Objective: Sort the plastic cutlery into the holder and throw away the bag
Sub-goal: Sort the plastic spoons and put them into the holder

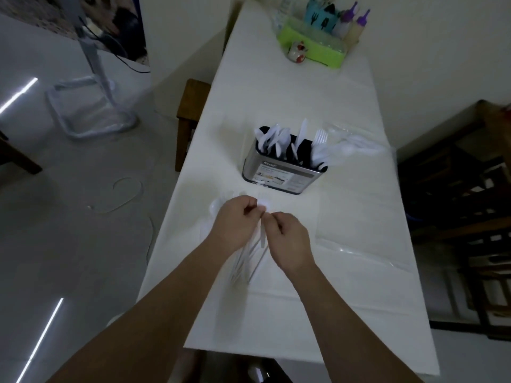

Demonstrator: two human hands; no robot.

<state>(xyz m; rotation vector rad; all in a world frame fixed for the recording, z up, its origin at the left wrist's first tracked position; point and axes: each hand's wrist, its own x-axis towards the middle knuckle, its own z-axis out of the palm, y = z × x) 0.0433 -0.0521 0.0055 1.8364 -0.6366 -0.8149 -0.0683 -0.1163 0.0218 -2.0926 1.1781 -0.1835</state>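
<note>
A steel cutlery holder (279, 172) stands mid-table with white plastic spoons, a knife and forks upright in its compartments. Just in front of it, my left hand (235, 225) grips a bundle of white plastic cutlery (249, 261) whose handles fan toward me. My right hand (287, 239) pinches one piece of that bundle near its top. A few white spoon heads (218, 207) poke out left of my left hand. A clear plastic bag (356, 244) lies flat on the table to the right of my hands.
A second clear bag with white cutlery (356, 146) lies right of the holder. A green tray (312, 51) with bottles sits at the table's far end. A wooden stool (190, 117) stands at the left edge; dark wooden chairs (470, 203) at the right.
</note>
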